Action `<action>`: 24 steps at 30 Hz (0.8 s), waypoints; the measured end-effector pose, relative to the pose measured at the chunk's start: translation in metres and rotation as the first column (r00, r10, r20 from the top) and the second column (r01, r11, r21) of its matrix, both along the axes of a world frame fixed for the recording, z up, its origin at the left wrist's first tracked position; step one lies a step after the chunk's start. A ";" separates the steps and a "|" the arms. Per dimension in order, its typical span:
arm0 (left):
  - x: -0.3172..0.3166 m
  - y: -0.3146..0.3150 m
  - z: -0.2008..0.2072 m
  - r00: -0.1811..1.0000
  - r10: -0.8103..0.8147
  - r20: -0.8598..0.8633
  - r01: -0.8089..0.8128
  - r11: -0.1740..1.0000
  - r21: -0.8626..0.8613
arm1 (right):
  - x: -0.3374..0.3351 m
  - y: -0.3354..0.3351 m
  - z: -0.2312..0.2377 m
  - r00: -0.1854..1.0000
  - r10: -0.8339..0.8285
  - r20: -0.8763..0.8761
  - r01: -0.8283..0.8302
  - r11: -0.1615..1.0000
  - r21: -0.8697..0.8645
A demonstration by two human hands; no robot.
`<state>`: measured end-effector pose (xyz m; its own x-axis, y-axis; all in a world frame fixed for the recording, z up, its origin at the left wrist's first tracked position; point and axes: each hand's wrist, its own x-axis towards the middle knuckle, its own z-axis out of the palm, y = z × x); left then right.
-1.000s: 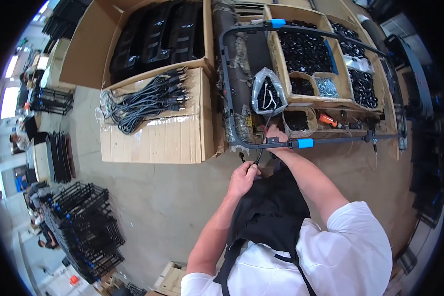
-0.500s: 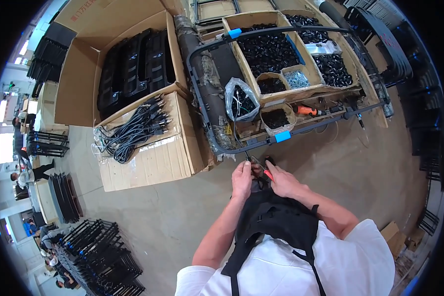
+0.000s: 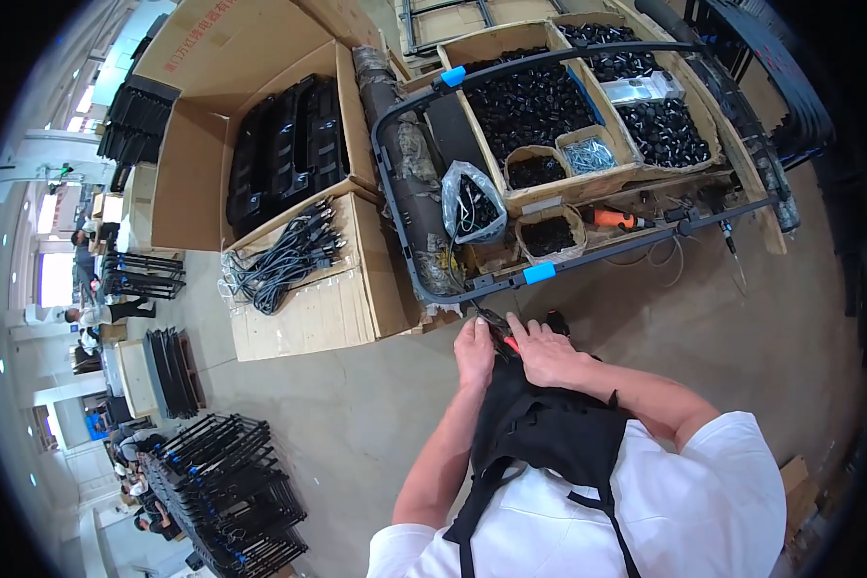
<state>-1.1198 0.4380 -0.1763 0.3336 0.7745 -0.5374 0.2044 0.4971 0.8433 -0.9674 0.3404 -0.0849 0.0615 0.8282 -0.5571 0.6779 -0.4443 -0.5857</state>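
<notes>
My right hand [image 3: 546,356] is wrapped round red-handled pliers [image 3: 512,342], whose dark jaws lie close against the fingertips of my left hand. My left hand [image 3: 474,353] pinches a thin black cable [image 3: 473,304] just below the near bar of a black tubular metal frame [image 3: 482,288]. Exactly where the jaws meet the cable is hidden by my fingers. Blue tape pieces [image 3: 539,274] wrap the frame's bars. A clear plastic bag [image 3: 474,201] with dark parts and wires sits inside the frame's left side.
Beneath the frame, a wooden tray [image 3: 549,198] holds black plastic caps [image 3: 530,108] and silver screws [image 3: 590,156]. An orange-handled power tool [image 3: 615,219] lies nearby. Left are black power cords [image 3: 289,258] on a cardboard box [image 3: 306,330]. Stacked black frames [image 3: 223,482] stand lower left; people work beyond.
My right hand has moved up and left with the pliers, bringing their jaws beside my left fingertips. The whole view has shifted slightly.
</notes>
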 end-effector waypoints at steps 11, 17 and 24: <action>-0.009 0.033 0.010 0.982 -0.163 0.098 0.163 0.987 0.005 | 0.008 -0.012 -0.004 0.973 -0.027 0.228 -0.031 0.969 0.243; -0.006 0.064 0.015 0.967 -0.245 0.075 0.252 0.961 -0.110 | -0.017 -0.006 0.004 0.949 -0.121 0.291 0.022 0.946 0.324; -0.003 0.107 0.080 0.766 -0.580 -0.277 0.606 0.796 0.007 | -0.059 -0.008 0.009 0.900 -0.309 0.307 0.207 0.924 0.322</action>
